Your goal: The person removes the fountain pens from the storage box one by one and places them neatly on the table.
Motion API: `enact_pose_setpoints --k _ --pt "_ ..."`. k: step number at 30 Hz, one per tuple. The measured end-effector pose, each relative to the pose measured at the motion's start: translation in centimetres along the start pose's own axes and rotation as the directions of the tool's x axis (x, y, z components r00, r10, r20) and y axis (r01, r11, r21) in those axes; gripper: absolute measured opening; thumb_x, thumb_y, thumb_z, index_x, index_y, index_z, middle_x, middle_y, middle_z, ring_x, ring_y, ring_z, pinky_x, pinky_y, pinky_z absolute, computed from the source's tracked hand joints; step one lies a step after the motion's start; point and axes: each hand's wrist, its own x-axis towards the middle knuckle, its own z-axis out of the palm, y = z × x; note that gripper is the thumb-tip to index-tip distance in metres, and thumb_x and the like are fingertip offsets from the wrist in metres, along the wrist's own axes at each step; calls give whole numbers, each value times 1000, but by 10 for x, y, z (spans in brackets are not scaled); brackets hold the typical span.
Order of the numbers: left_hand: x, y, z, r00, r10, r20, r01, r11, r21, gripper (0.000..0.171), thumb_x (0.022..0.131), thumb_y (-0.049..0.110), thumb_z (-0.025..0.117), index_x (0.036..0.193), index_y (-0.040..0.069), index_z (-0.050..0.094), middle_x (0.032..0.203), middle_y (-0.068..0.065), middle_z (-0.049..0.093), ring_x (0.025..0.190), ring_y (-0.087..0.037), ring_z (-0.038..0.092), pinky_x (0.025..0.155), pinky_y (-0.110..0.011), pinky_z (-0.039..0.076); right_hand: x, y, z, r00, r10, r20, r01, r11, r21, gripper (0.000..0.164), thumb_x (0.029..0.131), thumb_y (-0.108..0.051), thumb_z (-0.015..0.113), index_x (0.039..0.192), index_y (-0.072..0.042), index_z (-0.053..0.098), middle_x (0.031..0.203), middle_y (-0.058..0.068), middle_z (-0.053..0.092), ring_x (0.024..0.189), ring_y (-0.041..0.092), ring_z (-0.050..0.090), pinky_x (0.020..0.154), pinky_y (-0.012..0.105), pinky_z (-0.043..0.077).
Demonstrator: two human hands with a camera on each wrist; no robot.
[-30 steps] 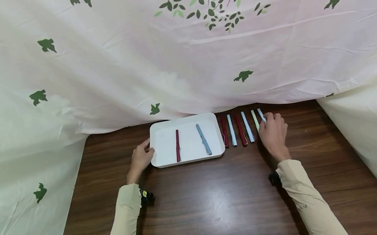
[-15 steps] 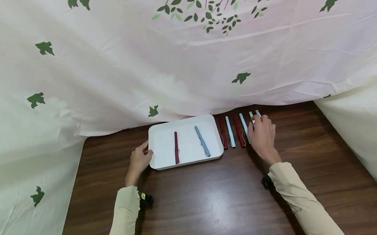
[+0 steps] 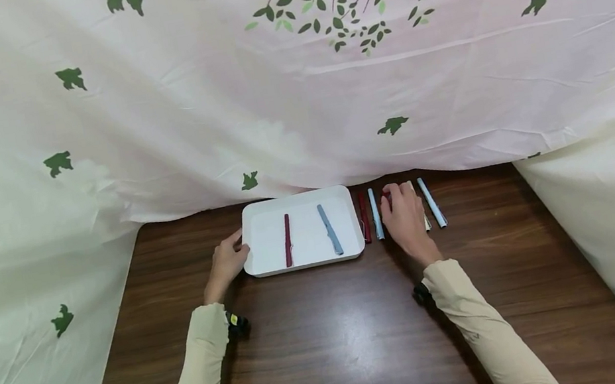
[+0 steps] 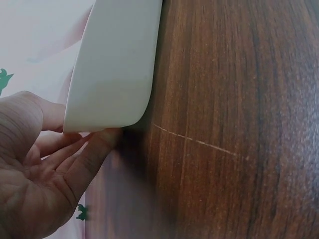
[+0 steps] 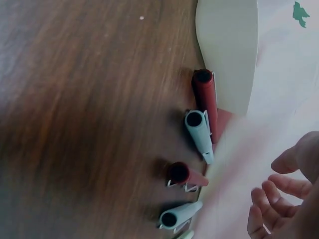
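Note:
My left hand (image 3: pixel 226 265) grips the left end of a white tray (image 3: pixel 267 262), thumb at the rim and fingers underneath in the left wrist view. A dark red pen (image 3: pixel 287 239) and a grey-blue pen (image 3: pixel 330 228) lie apart in the tray. My right hand (image 3: pixel 408 223) hovers over the row of pens right of the tray, fingers loosely bent, holding nothing in the right wrist view. It partly hides a red pen (image 5: pixel 187 174), a light blue pen (image 5: pixel 179 215) and a pale green pen (image 3: pixel 427 224).
Left of my right hand, a dark red pen (image 3: pixel 364 218) lies close to the tray, beside a light blue pen (image 3: pixel 375 213). Another light blue pen (image 3: pixel 433 203) lies tilted at the row's right end. A patterned curtain (image 3: pixel 296 120) hangs along the table's back edge.
My right hand has moved left along the row, from the rightmost light blue pen to above the middle pens. That rightmost pen is now uncovered. The left hand stays at the tray.

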Motion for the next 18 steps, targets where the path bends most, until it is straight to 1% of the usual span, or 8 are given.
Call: enact_pose_setpoints --k 3,6,9,13,18 --pt "0 1 0 1000 2 5 -2 1000 6 56 104 16 49 159 10 45 149 -22 58 126 -33 65 89 -42 56 1 -4 2 999 -28 35 26 999 33 21 102 -6 62 117 9 66 105 27 63 91 43 61 78 55 50" --pt "1 0 1 1000 -6 5 6 1000 4 56 104 16 49 159 9 45 149 -22 57 128 -34 64 92 -44 56 1 -11 3 996 -42 75 36 996 76 23 102 -5 62 121 9 65 105 25 62 84 38 61 73 49 50" --pt "1 0 1 1000 -11 4 11 1000 -4 56 104 17 50 159 11 45 150 -21 58 128 -33 64 91 -43 56 0 -18 4 992 -55 117 43 994 104 25 104 -8 61 125 6 65 104 22 60 79 33 60 67 44 49" --pt "2 3 2 1000 2 13 -2 1000 -9 56 104 17 50 159 10 45 149 -21 59 127 -33 65 89 -41 56 -1 -30 10 981 -90 169 65 986 151 26 104 -8 60 128 4 63 107 20 59 84 30 60 69 41 50" --pt "1 6 3 1000 -5 7 5 1000 -1 55 104 16 50 159 9 45 149 -21 58 126 -33 65 90 -42 56 -5 -49 21 968 -119 220 77 979 190 26 103 -8 62 128 2 64 107 18 60 88 30 62 73 43 53"
